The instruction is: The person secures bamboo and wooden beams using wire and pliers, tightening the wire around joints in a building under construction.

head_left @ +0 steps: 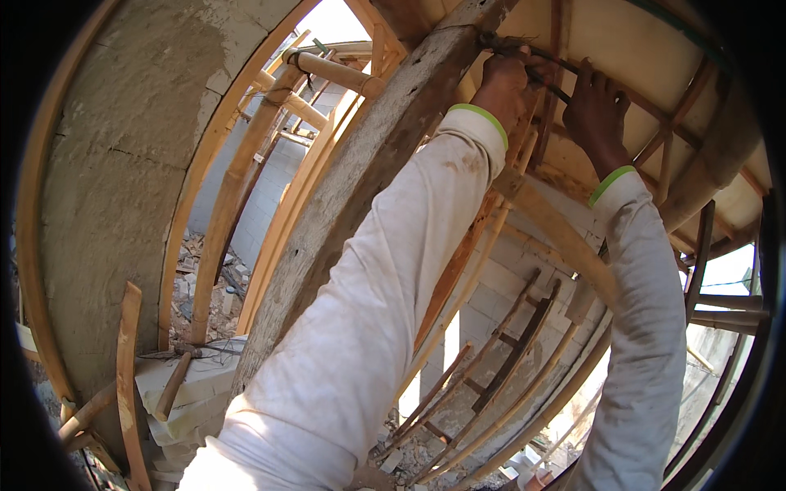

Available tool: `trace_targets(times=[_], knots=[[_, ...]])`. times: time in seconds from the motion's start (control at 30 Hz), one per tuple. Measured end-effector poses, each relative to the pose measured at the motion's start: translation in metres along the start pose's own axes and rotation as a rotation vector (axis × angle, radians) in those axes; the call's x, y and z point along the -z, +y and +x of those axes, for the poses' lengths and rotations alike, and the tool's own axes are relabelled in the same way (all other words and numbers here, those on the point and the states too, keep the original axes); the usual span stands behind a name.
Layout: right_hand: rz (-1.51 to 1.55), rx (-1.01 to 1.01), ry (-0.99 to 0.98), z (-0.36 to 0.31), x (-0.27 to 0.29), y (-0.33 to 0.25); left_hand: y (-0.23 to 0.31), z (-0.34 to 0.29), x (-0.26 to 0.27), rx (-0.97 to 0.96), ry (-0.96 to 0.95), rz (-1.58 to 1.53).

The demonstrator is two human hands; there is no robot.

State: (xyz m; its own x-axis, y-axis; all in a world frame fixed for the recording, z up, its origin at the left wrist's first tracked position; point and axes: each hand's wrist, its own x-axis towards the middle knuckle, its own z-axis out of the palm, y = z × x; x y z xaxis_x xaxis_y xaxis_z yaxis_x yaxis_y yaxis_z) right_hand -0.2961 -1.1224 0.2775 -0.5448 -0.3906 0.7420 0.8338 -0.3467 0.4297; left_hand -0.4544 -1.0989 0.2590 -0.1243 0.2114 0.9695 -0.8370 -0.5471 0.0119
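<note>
We see a broad, rough grey plastered wall (123, 172) far to the left of the fingers, and a pale roof underside with brown battens (614, 45) just above and behind them; with so little room there, a sudden slip could, we judge, knock the knuckles against the wood. A long, weathered grey timber beam (360, 164) slants up past the left fingers, just to their left, and its rough edge might graze the wrist. A dark wooden ladder (512, 356) leans well below the fingers, where anything let go could strike it. White sleeves with green cuffs (352, 311) reach up to just below the fingers; a loose fold might snag on the timber. Far down and left of the fingers, a brown wooden handle (172, 386) juts over a stack of pale rectangular blocks (184, 409) and could tip off if bumped. The right fingers (586, 78) look curled round the end of a slim dark rod-like piece (553, 88), which could slide out if that grip slackens. The left fingers (516, 57) are bunched beside thin dark wiry strands (501, 41); we cannot tell what they hold, but sharp ends could prick them.
</note>
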Motion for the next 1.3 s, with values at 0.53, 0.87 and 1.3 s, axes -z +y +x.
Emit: trace_targets(times=[0.53,0.87,1.3], knots=[[0.279,-0.243,-0.364,-0.026,0.084,-0.054,0.010,-0.024,0.035,0.019,-0.199,0.191],[0.371,-0.320,-0.471,-0.038,0.063,-0.070,0.013,-0.042,0.042,0.080,-0.203,0.238],[0.982,-0.146,-1.079,0.030,0.052,0.027,0.016,-0.042,0.027,-0.026,-0.199,0.377]])
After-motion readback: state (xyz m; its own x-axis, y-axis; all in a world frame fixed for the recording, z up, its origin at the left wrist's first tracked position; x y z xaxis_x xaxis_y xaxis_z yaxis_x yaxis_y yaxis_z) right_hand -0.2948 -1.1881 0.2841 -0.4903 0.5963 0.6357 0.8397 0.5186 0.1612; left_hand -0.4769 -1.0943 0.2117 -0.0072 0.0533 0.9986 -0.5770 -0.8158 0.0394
